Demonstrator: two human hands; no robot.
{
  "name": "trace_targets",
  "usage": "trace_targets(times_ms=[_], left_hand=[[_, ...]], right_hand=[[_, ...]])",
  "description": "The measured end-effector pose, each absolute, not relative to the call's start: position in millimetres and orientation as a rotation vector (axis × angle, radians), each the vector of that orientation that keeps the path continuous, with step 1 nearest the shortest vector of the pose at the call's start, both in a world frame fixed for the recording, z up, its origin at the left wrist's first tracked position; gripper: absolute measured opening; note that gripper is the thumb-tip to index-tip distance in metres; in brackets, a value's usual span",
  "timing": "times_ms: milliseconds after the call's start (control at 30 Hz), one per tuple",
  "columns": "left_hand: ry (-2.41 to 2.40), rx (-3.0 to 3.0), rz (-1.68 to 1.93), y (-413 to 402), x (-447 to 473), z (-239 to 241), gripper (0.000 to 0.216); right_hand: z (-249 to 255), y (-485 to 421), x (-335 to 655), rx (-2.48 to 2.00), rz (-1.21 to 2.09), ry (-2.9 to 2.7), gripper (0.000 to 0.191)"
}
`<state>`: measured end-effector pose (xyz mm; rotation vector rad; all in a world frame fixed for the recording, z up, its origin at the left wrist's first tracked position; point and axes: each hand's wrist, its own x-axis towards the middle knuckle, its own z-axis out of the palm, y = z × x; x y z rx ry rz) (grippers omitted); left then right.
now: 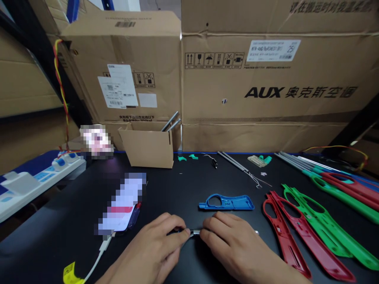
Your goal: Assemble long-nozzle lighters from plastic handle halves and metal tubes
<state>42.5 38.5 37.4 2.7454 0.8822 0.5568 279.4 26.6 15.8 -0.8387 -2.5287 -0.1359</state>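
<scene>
Both hands rest low on the black table [74,221], fingertips meeting. My left hand [154,248] pinches the left end of a thin grey metal rod [195,232]. My right hand [233,244] is curled over the same rod, whose far tip [256,232] pokes out to the right. Just beyond the fingers lies a blue plastic handle shell [227,202]. What is under the left fingertips besides the rod is hidden.
Red [296,236] and green [322,225] plastic handle shells lie at the right, with long rods [299,161] behind. A small open cardboard box [148,148] holds metal rods. A phone [122,205] on a white cable, a power strip [35,179] and large cartons [266,90] surround the area.
</scene>
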Motion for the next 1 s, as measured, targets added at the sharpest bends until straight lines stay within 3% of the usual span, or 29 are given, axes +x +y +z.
trace_targets(times_ms=[133, 333, 700, 1000], left_hand=[[0.886, 2.710, 0.539, 37, 43, 42, 0.032], [0.881, 2.675, 0.566, 37, 39, 41, 0.053], [1.070, 2.908, 0.787, 27, 33, 25, 0.023], [1.041, 2.792, 0.760, 24, 38, 24, 0.022]], right_hand=[[20, 27, 279, -0.820, -0.127, -2.547, 0.035], [22, 25, 283, -0.769, -0.085, -2.563, 0.039], [24, 23, 280, -0.766, -0.066, -2.549, 0.036], [30, 27, 285, -0.776, 0.057, -2.720, 0.031]])
